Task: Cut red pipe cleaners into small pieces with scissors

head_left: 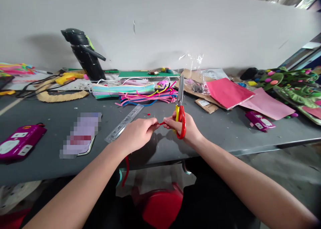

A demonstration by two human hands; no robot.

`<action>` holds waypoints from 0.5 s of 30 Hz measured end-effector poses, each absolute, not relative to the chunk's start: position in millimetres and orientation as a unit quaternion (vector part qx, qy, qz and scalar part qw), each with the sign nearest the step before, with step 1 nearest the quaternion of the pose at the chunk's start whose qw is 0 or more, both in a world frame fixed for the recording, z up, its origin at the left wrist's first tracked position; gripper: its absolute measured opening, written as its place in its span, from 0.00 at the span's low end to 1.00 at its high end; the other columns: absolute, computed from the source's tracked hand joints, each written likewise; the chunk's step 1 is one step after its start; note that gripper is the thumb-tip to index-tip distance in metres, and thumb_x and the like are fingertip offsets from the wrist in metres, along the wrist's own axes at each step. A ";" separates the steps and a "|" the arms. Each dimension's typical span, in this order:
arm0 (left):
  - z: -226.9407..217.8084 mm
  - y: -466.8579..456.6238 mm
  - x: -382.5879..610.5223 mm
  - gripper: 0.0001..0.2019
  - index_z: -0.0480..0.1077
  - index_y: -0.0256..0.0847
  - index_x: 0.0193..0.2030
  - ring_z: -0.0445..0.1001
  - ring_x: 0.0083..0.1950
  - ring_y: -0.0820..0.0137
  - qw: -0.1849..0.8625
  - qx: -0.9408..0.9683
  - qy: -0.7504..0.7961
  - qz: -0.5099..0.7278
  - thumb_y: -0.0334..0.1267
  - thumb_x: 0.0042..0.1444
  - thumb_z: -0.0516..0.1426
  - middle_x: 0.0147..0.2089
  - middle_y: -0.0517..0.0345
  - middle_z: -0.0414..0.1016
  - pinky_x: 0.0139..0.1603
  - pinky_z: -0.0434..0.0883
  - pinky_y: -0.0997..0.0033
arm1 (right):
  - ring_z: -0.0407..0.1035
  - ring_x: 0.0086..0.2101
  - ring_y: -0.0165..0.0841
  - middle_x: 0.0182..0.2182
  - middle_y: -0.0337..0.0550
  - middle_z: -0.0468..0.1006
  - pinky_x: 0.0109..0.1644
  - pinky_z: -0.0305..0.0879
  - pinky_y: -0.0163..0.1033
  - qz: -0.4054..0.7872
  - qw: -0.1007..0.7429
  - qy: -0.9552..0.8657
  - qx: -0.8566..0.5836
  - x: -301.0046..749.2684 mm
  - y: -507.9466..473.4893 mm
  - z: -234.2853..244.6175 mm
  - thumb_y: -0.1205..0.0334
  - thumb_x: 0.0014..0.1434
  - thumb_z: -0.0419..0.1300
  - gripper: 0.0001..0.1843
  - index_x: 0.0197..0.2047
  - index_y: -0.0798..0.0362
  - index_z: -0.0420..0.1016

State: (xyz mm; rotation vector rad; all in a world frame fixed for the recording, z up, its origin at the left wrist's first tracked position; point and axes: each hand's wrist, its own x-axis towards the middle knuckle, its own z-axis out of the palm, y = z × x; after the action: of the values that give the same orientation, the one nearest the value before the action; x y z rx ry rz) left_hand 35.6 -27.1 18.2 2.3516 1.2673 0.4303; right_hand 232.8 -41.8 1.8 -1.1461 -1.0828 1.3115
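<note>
My left hand and right hand pinched one red strip sideways between them; scissors, in the right, pointed toward the table's back edge.

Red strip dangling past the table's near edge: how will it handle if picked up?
The red strip is probably flexible, since its hanging length curves. It's likely light, being so thin. It seems unlikely to roll far: the bend should stop it.
</note>
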 end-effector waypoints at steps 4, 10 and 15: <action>17.1 -26.1 34.4 0.12 0.73 0.46 0.41 0.76 0.42 0.62 0.212 0.857 0.435 0.177 0.31 0.59 0.49 0.42 0.54 0.79 0.37 0.64 0.69 | 0.77 0.29 0.33 0.24 0.35 0.76 0.36 0.73 0.37 0.561 0.514 -0.453 -0.465 232.9 -39.1 -2.0 0.55 0.47 0.72 0.24 0.34 0.51 0.59; 28.1 -29.5 35.0 0.13 0.71 0.44 0.40 0.68 0.18 0.75 0.404 0.793 0.421 0.176 0.41 0.64 0.47 0.34 0.60 0.77 0.22 0.64 0.74 | 0.75 0.27 0.30 0.25 0.34 0.75 0.33 0.71 0.34 0.589 0.527 -0.422 -0.445 233.3 -36.5 1.1 0.58 0.46 0.74 0.23 0.34 0.53 0.61; 49.9 -31.0 14.5 0.21 0.72 0.44 0.42 0.60 0.12 0.75 0.499 0.726 0.465 0.084 0.57 0.61 0.49 0.18 0.64 0.68 0.13 0.58 0.76 | 0.72 0.24 0.27 0.24 0.35 0.75 0.30 0.70 0.31 0.562 0.584 -0.387 -0.440 251.7 -29.3 8.9 0.60 0.46 0.74 0.22 0.33 0.53 0.63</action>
State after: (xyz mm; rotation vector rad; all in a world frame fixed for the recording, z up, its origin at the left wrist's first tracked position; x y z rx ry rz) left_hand 14.5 -31.0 49.9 1.7567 1.1247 0.2033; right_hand 251.7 -29.3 8.9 -1.0260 -0.9042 1.3123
